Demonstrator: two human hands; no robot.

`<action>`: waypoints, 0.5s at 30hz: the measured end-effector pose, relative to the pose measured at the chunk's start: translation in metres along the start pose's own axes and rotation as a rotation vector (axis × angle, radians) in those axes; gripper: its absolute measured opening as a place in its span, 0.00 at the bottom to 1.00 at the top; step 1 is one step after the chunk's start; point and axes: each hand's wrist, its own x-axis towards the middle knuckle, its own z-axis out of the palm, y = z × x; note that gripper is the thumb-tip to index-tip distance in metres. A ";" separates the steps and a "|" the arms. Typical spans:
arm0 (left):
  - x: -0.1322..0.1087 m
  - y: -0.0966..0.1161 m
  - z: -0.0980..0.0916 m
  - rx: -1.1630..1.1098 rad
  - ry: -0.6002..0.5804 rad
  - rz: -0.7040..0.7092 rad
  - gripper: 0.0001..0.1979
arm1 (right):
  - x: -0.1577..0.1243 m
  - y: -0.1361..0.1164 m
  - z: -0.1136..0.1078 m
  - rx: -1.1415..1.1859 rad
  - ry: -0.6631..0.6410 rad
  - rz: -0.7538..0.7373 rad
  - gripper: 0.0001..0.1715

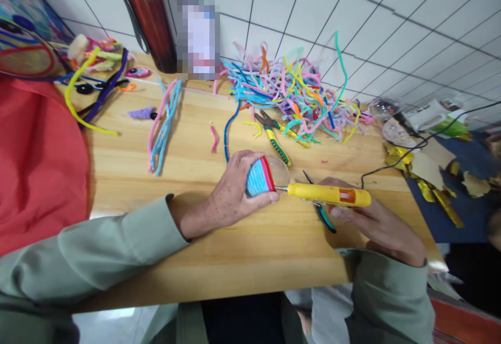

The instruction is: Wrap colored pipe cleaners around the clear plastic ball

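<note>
The blue-wrapped piece (255, 180), banded pink and red along one edge, sits above the middle of the table (235, 260), gripped between the thumb and fingers of my left hand (230, 192). My right hand (362, 216) is closed around the yellow glue gun (324, 194), its nozzle at the red edge; I can't tell whether they touch. Teal-handled pliers (325, 220) lie beneath the gun. Farther back are green-and-yellow pliers (277, 144), then a tangled heap of pipe cleaners (287, 96) near the tiled wall (313, 15).
</note>
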 end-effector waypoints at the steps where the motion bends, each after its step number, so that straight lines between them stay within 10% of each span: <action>1: 0.000 0.000 0.000 -0.002 -0.007 -0.003 0.38 | 0.000 0.000 0.000 0.003 -0.003 0.000 0.21; 15: 0.000 0.001 0.000 -0.004 -0.007 -0.012 0.38 | -0.003 0.006 0.003 0.014 0.045 0.047 0.24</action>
